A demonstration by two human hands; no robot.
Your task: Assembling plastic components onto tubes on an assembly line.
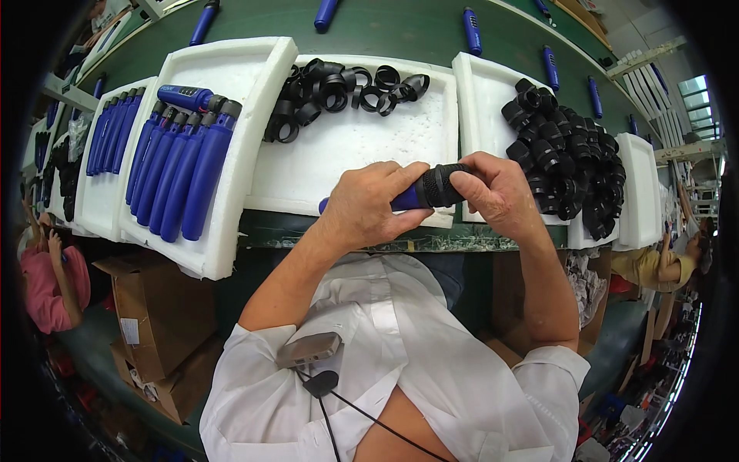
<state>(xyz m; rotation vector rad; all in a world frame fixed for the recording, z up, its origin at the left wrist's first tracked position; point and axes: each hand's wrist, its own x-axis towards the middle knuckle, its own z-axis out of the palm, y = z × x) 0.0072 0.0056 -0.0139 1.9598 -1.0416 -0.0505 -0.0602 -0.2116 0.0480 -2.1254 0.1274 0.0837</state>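
Note:
A blue handheld microphone point(406, 199) with a black mesh head point(440, 186) lies nearly level in front of me, above the front edge of the middle tray. My left hand point(368, 202) is closed around its blue body, whose end sticks out on the left. On the black head, my right hand point(496, 194) is closed with its thumb pressed along the top. Behind my hands, black plastic rings point(332, 92) lie piled in a white foam tray point(346, 169). To the right, a heap of black microphone heads point(566, 146) fills another foam tray point(483, 77).
On my left, blue microphone bodies point(173, 177) line up in a tilted foam tray point(231, 154). More blue microphones point(473, 32) stand along the green bench point(400, 38). Cardboard boxes point(165, 308) are below the bench at left. Other people point(61, 277) sit on both sides.

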